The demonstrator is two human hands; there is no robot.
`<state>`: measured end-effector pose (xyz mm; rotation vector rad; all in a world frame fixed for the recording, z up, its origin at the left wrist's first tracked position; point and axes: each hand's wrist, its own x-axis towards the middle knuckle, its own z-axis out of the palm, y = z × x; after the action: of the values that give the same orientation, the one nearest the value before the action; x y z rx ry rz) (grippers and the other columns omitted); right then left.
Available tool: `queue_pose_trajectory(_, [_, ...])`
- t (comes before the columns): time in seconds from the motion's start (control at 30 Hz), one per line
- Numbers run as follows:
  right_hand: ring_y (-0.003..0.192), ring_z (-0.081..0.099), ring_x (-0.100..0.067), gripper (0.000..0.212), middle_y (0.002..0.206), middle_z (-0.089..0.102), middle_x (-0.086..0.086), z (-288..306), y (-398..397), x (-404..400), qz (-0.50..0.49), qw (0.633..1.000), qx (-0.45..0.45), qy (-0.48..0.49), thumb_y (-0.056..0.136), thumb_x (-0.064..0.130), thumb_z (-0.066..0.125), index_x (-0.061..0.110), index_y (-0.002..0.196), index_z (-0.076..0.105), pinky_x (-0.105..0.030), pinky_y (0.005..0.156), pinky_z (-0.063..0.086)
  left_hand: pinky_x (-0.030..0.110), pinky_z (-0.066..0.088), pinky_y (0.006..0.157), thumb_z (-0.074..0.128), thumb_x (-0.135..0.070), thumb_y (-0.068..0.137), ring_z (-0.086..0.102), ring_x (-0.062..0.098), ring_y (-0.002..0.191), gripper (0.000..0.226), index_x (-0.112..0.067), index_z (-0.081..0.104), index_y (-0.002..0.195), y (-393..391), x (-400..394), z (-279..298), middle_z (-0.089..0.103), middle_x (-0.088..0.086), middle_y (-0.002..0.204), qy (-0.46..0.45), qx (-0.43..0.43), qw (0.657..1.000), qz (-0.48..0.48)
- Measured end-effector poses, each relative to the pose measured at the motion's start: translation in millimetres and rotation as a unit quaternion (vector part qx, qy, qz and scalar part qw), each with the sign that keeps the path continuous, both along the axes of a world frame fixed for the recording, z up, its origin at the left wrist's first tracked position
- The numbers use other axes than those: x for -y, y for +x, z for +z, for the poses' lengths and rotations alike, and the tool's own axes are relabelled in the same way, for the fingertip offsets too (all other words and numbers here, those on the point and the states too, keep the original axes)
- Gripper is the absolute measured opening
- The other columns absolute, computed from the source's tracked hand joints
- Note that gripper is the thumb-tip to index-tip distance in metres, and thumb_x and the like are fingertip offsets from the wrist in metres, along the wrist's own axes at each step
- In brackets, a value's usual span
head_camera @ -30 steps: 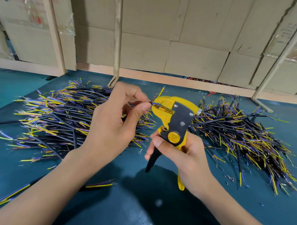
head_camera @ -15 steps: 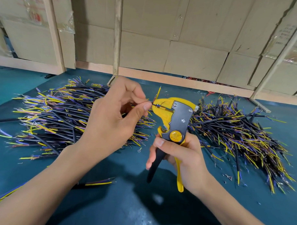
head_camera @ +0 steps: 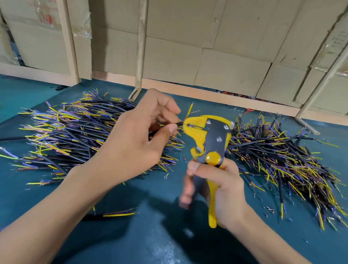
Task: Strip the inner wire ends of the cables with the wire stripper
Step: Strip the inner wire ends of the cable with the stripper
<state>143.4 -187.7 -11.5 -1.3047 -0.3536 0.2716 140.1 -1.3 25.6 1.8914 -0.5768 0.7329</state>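
Left hand [head_camera: 137, 142] up front & centre, thumb and fingers pinching a short black cable [head_camera: 178, 124], its end poked into the head of the wire stripper [head_camera: 209, 141]. One yellow inner wire [head_camera: 189, 109] sticks up past the tool's top edge, free of the head. Right hand [head_camera: 220, 190] wraps the stripper's handles, thumb laid across the front just below the round yellow knob, fingers curled round the grips; fingertips on the near side are blurred, so how far the handles are squeezed – can't tell. Tool stands roughly upright, head tilted toward the left hand, yellow handle tip hanging just above the mat. Both hands are above the green mat [head_camera: 125, 244], not resting on it. Left of the hands: a big pile of cables [head_camera: 70, 136], ends bristling yellow, blue & purple, running behind the left hand. Right of the tool: second pile [head_camera: 282, 165], spreading toward the mat's right edge. Between the 2 piles, a narrow lane of bare mat where the hands sit. Nearer the person, a wide open stretch of mat, w/ one stray cable [head_camera: 117, 214] lying under the left forearm. Far edge: wooden rail, cardboard boxes [head_camera: 192, 43] behind it, wooden posts rising from the mat.
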Motion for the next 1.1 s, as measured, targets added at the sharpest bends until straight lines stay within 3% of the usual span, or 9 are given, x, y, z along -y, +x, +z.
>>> queue_pose_trajectory(0.1, [0.037, 0.047, -0.027, 0.025, 0.048, 0.049, -0.017, 1, 0, 0, -0.02, 1.0, -0.019, 0.001, 0.058, 0.028, 0.076, 0.011, 0.056, 0.058, -0.033, 0.044, 0.048, 0.044, 0.055, 0.086, 0.064, -0.013, 0.09, 0.069, 0.019, 0.094, 0.029, -0.032, 0.049, 0.106, 2, 3, -2, 0.07, -0.008, 0.094, 0.007, 0.007, 1.0, 0.026])
queue_pose_trajectory(0.27, [0.064, 0.066, -0.043, 0.017, 0.072, 0.061, -0.024, -1, 5, -3, 0.04, 0.995, -0.022, 0.09, 0.086, 0.019, 0.063, 0.006, 0.076, 0.069, -0.058, 0.068, 0.057, 0.017, 0.051, 0.083, 0.068, -0.008, 0.092, 0.066, 0.0, 0.098, 0.035, -0.034, 0.05, 0.106, 5, 4, -9, 0.07, -0.013, 0.096, -0.019, 0.041, 0.991, 0.128])
queue_pose_trajectory(0.37, [0.066, 0.066, -0.044, 0.016, 0.073, 0.063, -0.023, -1, 8, 2, 0.024, 0.995, -0.002, 0.1, 0.087, 0.018, 0.063, 0.005, 0.08, 0.069, -0.06, 0.068, 0.058, 0.015, 0.05, 0.081, 0.069, -0.007, 0.091, 0.066, -0.002, 0.097, 0.039, -0.035, 0.049, 0.11, 6, 0, -9, 0.07, -0.015, 0.096, -0.029, 0.049, 0.984, 0.17])
queue_pose_trajectory(0.53, [0.067, 0.069, -0.045, 0.013, 0.075, 0.066, -0.022, -1, 10, 5, -0.001, 0.998, 0.037, 0.043, 0.085, 0.022, 0.069, 0.009, 0.082, 0.072, -0.079, 0.075, 0.047, 0.012, 0.05, 0.079, 0.068, -0.009, 0.092, 0.066, -0.003, 0.099, 0.04, -0.038, 0.05, 0.113, 4, 4, -11, 0.069, -0.018, 0.1, -0.015, 0.065, 0.984, 0.165])
queue_pose_trajectory(0.63, [0.067, 0.069, -0.044, 0.027, 0.075, 0.067, -0.02, 0, 6, 2, -0.016, 0.997, 0.054, 0.043, 0.082, 0.029, 0.073, 0.002, 0.083, 0.068, -0.07, 0.07, 0.053, 0.016, 0.05, 0.082, 0.066, -0.007, 0.094, 0.064, 0.0, 0.099, 0.034, -0.03, 0.058, 0.118, 4, 5, -12, 0.067, -0.013, 0.1, 0.03, 0.088, 0.985, 0.145])
queue_pose_trajectory(0.77, [0.064, 0.066, -0.043, 0.029, 0.073, 0.065, -0.022, 4, 3, 0, -0.044, 0.994, 0.065, 0.081, 0.089, 0.017, 0.068, -0.011, 0.084, 0.061, -0.046, 0.064, 0.058, 0.022, 0.046, 0.08, 0.061, 0.006, 0.095, 0.058, 0.012, 0.096, 0.027, -0.009, 0.071, 0.114, 5, 3, -11, 0.063, 0.007, 0.105, 0.137, 0.153, 0.969, 0.14])
queue_pose_trajectory(1.1, [0.064, 0.067, -0.043, 0.023, 0.073, 0.067, -0.021, 4, 3, 2, -0.038, 0.996, 0.075, 0.031, 0.087, 0.017, 0.067, -0.006, 0.084, 0.065, -0.042, 0.063, 0.058, 0.015, 0.043, 0.087, 0.06, 0.006, 0.095, 0.056, 0.004, 0.1, 0.032, -0.01, 0.07, 0.121, 5, 6, -12, 0.062, 0.006, 0.108, 0.094, 0.122, 0.977, 0.146])
